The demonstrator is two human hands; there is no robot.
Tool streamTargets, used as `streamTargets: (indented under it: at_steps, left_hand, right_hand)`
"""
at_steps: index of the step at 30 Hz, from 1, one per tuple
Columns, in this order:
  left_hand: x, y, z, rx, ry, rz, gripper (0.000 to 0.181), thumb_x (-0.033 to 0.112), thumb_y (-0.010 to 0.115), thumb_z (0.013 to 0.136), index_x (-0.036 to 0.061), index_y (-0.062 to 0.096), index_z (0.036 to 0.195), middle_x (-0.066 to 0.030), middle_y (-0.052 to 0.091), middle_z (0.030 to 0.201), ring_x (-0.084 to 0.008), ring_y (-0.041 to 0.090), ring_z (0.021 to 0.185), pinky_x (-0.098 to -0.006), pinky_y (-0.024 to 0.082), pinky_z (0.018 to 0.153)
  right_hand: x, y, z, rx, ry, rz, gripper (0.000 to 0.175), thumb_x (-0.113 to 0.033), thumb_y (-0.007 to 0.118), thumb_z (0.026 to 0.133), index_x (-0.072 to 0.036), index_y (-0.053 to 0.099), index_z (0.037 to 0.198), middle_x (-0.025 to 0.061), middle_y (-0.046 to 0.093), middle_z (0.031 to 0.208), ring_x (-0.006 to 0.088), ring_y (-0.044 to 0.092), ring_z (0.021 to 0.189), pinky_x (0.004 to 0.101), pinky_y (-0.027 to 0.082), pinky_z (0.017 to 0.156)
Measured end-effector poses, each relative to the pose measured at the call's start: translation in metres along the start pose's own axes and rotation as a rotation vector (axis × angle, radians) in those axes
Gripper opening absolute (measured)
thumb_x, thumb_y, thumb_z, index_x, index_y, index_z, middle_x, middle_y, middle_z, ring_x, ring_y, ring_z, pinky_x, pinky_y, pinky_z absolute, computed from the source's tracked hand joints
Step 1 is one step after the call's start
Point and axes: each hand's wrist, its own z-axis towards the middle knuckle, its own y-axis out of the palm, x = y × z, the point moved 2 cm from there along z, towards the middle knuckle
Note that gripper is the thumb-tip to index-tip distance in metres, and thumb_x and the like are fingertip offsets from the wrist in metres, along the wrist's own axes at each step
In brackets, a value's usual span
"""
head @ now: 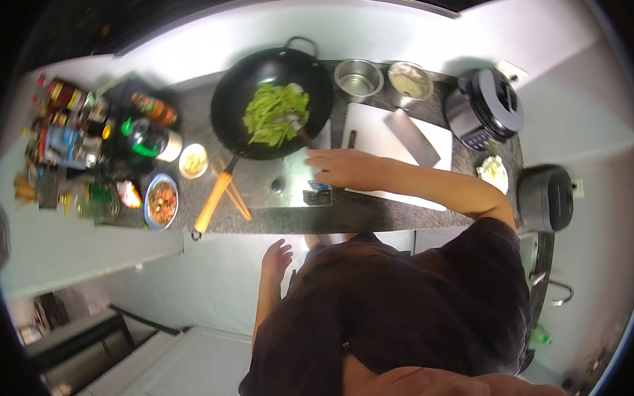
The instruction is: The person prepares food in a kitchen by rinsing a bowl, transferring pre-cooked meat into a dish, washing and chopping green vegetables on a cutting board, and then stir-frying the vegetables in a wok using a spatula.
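My right hand (347, 169) is closed around the dark handle of a spatula (305, 136). The metal end of that spatula rests among chopped green vegetables (279, 112) in a large black wok (228, 103). The wok sits on a stove with a shiny top (255, 187), its wooden handle (214, 202) pointing toward me on the left. Low in front of the counter's edge, my left hand (279, 258) hangs with nothing in it and its fingers apart. Beneath my right forearm lies a white cutting board (369, 129) with a cleaver (412, 138) on it.
Wooden chopsticks (236, 199) lie by the wok handle. A small bowl of chopped pale food (194, 161), a bowl of meat (162, 202) and several bottles (152, 140) crowd the left. Steel bowls (358, 78) stand behind the board; an electric cooker (483, 108) stands right.
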Motion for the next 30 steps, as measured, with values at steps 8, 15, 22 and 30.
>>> streamTargets:
  at_steps: [8, 15, 22, 30]
  left_hand:
    - [-0.002, 0.011, -0.003, -0.031, -0.032, -0.049, 0.036, 0.027, 0.06, 0.088, 0.0067, 0.054, 0.118, -0.0117, 0.062, 0.097, -0.0208, 0.06, 0.077, -0.0301, 0.049, 0.063]
    - [-0.014, 0.017, -0.011, 0.04, -0.052, -0.038, 0.036, 0.025, 0.06, 0.088, 0.0064, 0.052, 0.119, -0.0133, 0.06, 0.098, -0.0215, 0.058, 0.076, -0.0296, 0.047, 0.062]
    - [-0.03, 0.031, -0.009, 0.112, -0.045, -0.027, 0.035, 0.023, 0.059, 0.089, 0.0044, 0.052, 0.118, -0.0149, 0.059, 0.099, -0.0227, 0.058, 0.077, -0.0308, 0.047, 0.061]
    - [-0.037, 0.042, 0.002, 0.146, -0.076, -0.052, 0.034, 0.023, 0.059, 0.088, 0.0041, 0.052, 0.116, -0.0153, 0.058, 0.098, -0.0237, 0.056, 0.075, -0.0318, 0.046, 0.059]
  right_hand:
    - [0.135, 0.026, -0.122, 0.607, 1.084, 0.784, 0.03, -0.026, 0.052, 0.093, 0.0, 0.055, 0.105, 0.0155, 0.065, 0.094, 0.0267, 0.062, 0.091, 0.0362, 0.052, 0.071]
    - [0.259, 0.069, -0.176, 1.667, 1.037, 2.467, 0.047, -0.038, 0.032, 0.101, 0.004, 0.052, 0.106, 0.0207, 0.063, 0.097, 0.0276, 0.064, 0.089, 0.0345, 0.055, 0.069]
    - [0.278, 0.079, -0.209, 1.672, 0.221, 2.848, 0.027, -0.022, 0.037, 0.1, -0.004, 0.049, 0.083, 0.0013, 0.049, 0.065, 0.0123, 0.048, 0.057, 0.0247, 0.04, 0.05]
    - [0.284, 0.062, -0.259, 1.168, 1.209, 1.658, 0.023, -0.013, 0.053, 0.086, -0.01, 0.05, 0.064, -0.0038, 0.04, 0.052, 0.0085, 0.038, 0.046, 0.0255, 0.03, 0.041]
